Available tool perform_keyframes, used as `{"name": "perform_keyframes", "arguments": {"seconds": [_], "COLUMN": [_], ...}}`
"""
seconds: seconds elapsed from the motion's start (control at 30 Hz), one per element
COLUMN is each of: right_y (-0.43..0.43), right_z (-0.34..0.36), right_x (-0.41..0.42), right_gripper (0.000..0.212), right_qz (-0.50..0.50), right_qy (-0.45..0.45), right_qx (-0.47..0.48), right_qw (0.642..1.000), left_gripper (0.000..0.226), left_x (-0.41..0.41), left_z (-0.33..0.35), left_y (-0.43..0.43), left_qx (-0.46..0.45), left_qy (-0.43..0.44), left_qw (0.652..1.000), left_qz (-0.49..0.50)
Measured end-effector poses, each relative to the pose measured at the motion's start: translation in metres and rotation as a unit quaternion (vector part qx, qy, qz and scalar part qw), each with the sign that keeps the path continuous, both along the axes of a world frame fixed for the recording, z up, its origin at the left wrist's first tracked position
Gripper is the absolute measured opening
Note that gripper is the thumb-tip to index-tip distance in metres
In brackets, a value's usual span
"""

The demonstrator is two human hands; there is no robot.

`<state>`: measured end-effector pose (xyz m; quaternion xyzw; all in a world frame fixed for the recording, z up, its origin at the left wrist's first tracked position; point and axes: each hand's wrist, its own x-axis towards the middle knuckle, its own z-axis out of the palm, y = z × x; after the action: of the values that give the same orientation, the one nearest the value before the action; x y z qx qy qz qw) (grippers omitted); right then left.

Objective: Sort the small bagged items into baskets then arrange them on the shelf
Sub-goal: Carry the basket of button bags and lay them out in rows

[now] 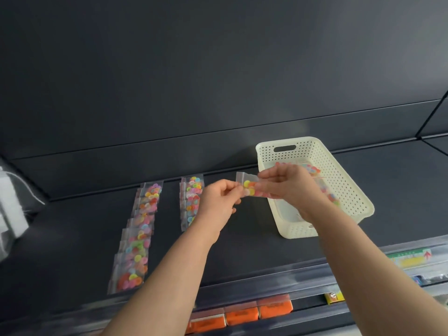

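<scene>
A small clear zip bag (248, 186) of thin, glossy film was held between the two hands above the dark shelf (242, 243). Its left edge was pinched by the curled thumb and fingertips of the left hand (219, 200). Its right side was pinched by the thumb and fingers of the right hand (288, 187). Round, flat buttons in yellow, orange and pink could be seen through the film, and the bag's clear top strip was left showing above the fingers.

Just behind and to the right of the right hand, a cream plastic basket (344, 180) was set on the shelf. It was rectangular with rounded corners, its walls were pierced by a regular grid of small holes, and a slot handle was cut in the far end. More bags of buttons (311, 169) were laid inside it, partly hidden by the right hand and wrist.

Just left of the left hand, a short row of bags (191, 200) was laid overlapping on the shelf. Further left, a long row of bags (138, 236) was laid like shingles toward the shelf's front edge. The shelf and the back panel (218, 69) were finished in smooth, matte dark grey.

Below the forearms, orange packets (240, 315) with dark print were ranged on a lower level; the print was too blurred to be read. Right of the right forearm, a green and yellow label strip (409, 259) marked with a red arrow was fixed to the shelf edge, and its writing could not be made out. Far to the left of the left hand, a white object (9, 214) was blurred beyond telling.
</scene>
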<state>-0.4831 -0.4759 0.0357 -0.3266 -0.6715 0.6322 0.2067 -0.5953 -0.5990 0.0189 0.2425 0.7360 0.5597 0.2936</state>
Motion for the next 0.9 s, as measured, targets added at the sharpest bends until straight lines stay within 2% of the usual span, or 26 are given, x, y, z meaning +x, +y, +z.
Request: {"name": "perform_keyframes", "arguments": {"seconds": [0.1, 0.23, 0.3, 0.4, 0.6, 0.77, 0.9], "right_y": [-0.014, -0.037, -0.048, -0.065, -0.094, -0.101, -0.105], "right_z": [-0.007, -0.018, -0.025, -0.038, -0.065, -0.075, -0.078], "right_x": [-0.017, -0.039, -0.046, -0.053, -0.065, -0.068, -0.072], "right_gripper": [0.013, 0.009, 0.007, 0.018, 0.033, 0.041, 0.041], "right_qz": [-0.001, 0.001, 0.038, 0.080, 0.053, 0.016, -0.005], "right_qy": [0.018, -0.004, -0.032, -0.091, -0.180, -0.204, -0.213], "right_qx": [-0.033, -0.039, -0.052, -0.037, 0.099, 0.156, 0.172], "right_qw": [0.999, 0.999, 0.997, 0.992, 0.977, 0.966, 0.962], "left_gripper": [0.008, 0.011, 0.011, 0.009, 0.003, 0.019, 0.012], "left_x": [-0.013, -0.026, -0.033, -0.041, -0.048, -0.053, -0.055], "left_z": [-0.006, -0.013, -0.017, -0.026, -0.049, -0.061, -0.063], "left_y": [-0.020, -0.046, -0.059, -0.080, -0.104, -0.103, -0.100], "left_qx": [-0.014, -0.028, -0.043, -0.091, -0.185, -0.219, -0.233], "left_qy": [-0.002, -0.020, -0.023, -0.027, 0.008, 0.074, 0.103], "left_qw": [0.999, 0.997, 0.995, 0.990, 0.976, 0.967, 0.963], "left_qz": [0.039, 0.068, 0.090, 0.106, 0.118, 0.107, 0.090]}}
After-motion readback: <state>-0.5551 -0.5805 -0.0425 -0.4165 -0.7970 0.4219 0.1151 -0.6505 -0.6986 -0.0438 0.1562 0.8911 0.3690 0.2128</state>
